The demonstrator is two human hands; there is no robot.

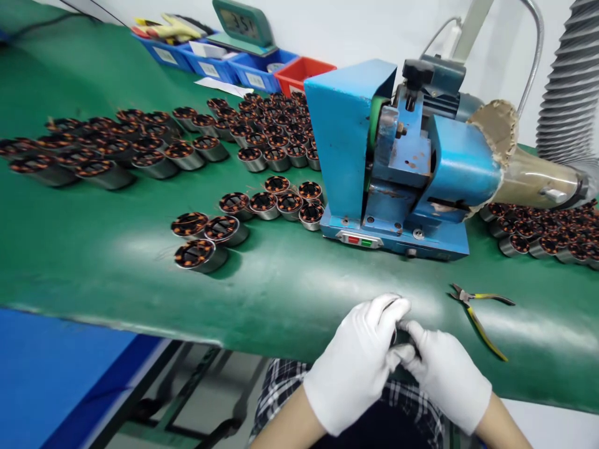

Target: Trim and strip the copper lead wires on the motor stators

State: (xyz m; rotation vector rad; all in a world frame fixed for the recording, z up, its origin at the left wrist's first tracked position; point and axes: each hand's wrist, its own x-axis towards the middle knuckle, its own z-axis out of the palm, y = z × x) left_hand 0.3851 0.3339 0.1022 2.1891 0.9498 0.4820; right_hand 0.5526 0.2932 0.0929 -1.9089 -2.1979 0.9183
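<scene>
While the white-gloved left hand (353, 368) and white-gloved right hand (447, 371) meet over the near edge of the green bench mat (262, 293), their fingers close around a small dark part (402, 338), mostly hidden; the opposed grip presumably steadies it from both sides. Yellow-handled metal pliers (478, 315) lie open beside the right hand, apparently for easy reach. Farther back, cylindrical metal stators with copper windings (201, 254) stand winding-side up, likely protecting the wire, on both sides of the blue metal bench machine (406, 161).
</scene>
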